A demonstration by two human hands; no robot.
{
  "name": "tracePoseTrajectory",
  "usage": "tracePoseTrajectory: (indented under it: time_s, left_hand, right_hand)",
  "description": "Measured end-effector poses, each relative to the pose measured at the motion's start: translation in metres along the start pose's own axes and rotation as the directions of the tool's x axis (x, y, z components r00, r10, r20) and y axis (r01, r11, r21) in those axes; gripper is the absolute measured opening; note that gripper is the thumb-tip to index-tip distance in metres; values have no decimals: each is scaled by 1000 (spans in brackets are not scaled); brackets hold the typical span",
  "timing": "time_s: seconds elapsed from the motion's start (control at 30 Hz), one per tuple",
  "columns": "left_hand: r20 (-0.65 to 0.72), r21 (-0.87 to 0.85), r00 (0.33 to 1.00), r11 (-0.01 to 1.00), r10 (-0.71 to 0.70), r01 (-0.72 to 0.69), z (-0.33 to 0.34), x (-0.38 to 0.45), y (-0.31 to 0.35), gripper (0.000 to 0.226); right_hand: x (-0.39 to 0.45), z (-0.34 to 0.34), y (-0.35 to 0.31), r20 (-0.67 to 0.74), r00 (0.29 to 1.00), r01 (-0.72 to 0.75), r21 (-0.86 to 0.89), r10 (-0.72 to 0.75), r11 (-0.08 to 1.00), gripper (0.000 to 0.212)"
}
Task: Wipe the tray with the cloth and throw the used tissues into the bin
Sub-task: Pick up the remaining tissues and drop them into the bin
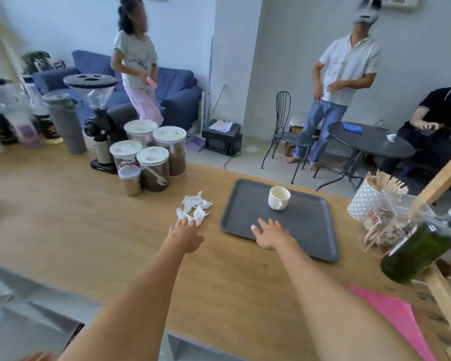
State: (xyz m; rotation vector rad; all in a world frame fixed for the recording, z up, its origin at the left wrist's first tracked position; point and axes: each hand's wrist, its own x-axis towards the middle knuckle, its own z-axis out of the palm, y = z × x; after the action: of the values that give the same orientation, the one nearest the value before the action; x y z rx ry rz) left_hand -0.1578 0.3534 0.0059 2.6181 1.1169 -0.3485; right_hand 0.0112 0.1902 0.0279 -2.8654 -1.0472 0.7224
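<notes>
Reaching across the wooden counter (89, 230): left hand (186, 235) open, fingertips touching the crumpled tissues (194, 208). Right hand (270, 234) open, fingers spread, over the near edge of the grey tray (310, 230). White cup (278, 198) stands on tray. Pink cloth (396, 316) lies at right.

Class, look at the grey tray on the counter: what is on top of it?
A white cup stands on the grey tray, and the right hand lies spread over its near edge. The tray surface beneath the palm is hidden. The cup's inside appears empty.

one head-worn wide-angle view looks forward and down over the wooden counter (94, 230) (room beyond).
</notes>
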Motion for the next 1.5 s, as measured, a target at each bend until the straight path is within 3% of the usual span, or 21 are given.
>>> tracePoseTrajectory:
  time_s: [0.2, 0.6, 0.87, 1.03, 1.27, 1.43, 1.5]
  left_hand:
    - [-44, -80, 994, 992, -97, 93, -7, 41, -14, 66]
    - [-108, -199, 984, 973, -143, 119, 30, 71, -5, 53]
    - [-244, -247, 961, 967, -129, 67, 47, 74, -16, 48]
    - [-335, -272, 934, 962, -121, 27, 53, 75, -22, 46]
    - [-386, -249, 912, 967, -142, 46, 62, 69, -33, 23]
    - [-353, -236, 918, 967, -180, 99, 56, 53, -35, 14]
    - [-298, -266, 918, 946, -263, 185, 58, 49, -36, 24]
  right_hand:
    - [65, -16, -32, 10, 992, 128, -16, -128, 992, 59]
    - [151, -14, -85, 75, 947, 317, -65, -312, 946, 58]
    - [182, 3, -146, 81, 856, 517, -113, -511, 848, 55]
    - [190, 19, -154, 125, 836, 548, -188, -534, 815, 56]
    - [182, 37, -150, -145, 818, 537, -158, -557, 829, 42]
    - [167, 47, -154, -164, 825, 528, -113, -540, 841, 19]
    - [156, 48, -155, -157, 832, 522, -105, -532, 846, 16]
